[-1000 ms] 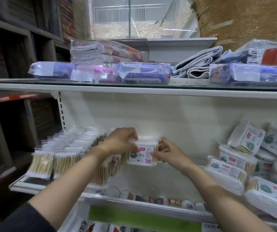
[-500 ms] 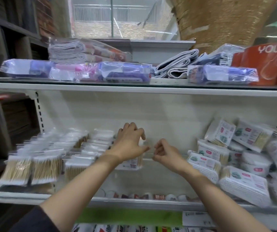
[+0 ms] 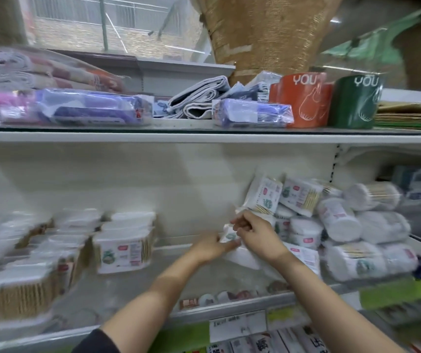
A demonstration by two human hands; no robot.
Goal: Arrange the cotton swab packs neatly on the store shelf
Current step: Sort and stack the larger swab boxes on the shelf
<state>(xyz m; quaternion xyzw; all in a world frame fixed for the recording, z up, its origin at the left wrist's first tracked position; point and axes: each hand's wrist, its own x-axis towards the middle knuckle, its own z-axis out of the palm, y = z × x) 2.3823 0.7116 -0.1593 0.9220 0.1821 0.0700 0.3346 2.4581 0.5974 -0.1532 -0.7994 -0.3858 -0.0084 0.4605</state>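
Neat rows of clear cotton swab packs [image 3: 124,247] stand on the left half of the white middle shelf [image 3: 153,301]. A loose heap of swab packs and round tubs [image 3: 331,225] lies on the right half. Both hands meet at the heap's left edge. My left hand [image 3: 210,247] and my right hand [image 3: 256,234] both grip one white swab pack [image 3: 229,236] lying there. The fingers hide most of that pack.
The upper shelf [image 3: 204,136] holds wrapped purple packs [image 3: 89,109], folded cloths [image 3: 199,100], an orange mug box [image 3: 303,100] and a green one [image 3: 354,101]. Price tags [image 3: 237,324] run along the shelf's front rail. More packs lie on the shelf below.
Both hands let go of the pack set at the end of the left rows, moved right to the heap and took hold of another pack. The view swung right.
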